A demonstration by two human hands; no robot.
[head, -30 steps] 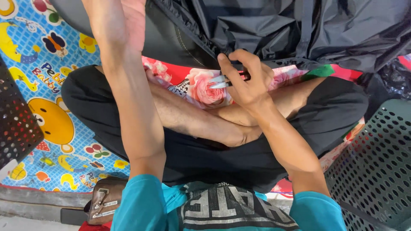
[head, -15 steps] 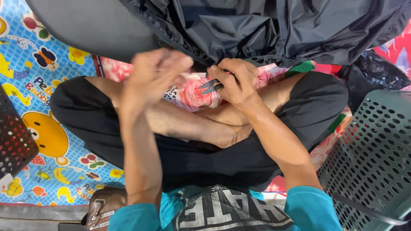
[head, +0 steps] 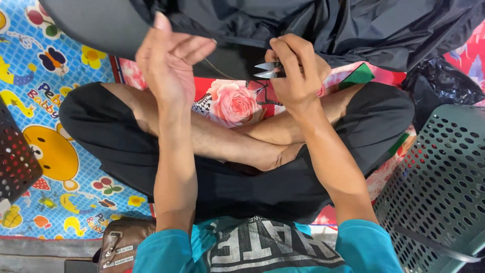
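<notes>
We see only the two blade tips of the snips [head: 266,70]; our right hand [head: 298,76] covers the handles. A thin thread [head: 222,71] crosses the black fabric [head: 353,25], too fine to trace to either end. The fabric runs off the top edge. Our left hand [head: 169,65] hides the fabric behind it. The green basket [head: 439,177] is cut by the right edge, the dark basket [head: 15,162] by the left, the brown bag [head: 118,245] by the bottom.

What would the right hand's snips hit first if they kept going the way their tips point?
Probably the thin thread just ahead of the snips in the right hand; beyond it, the left hand. Depth is unclear.
</notes>
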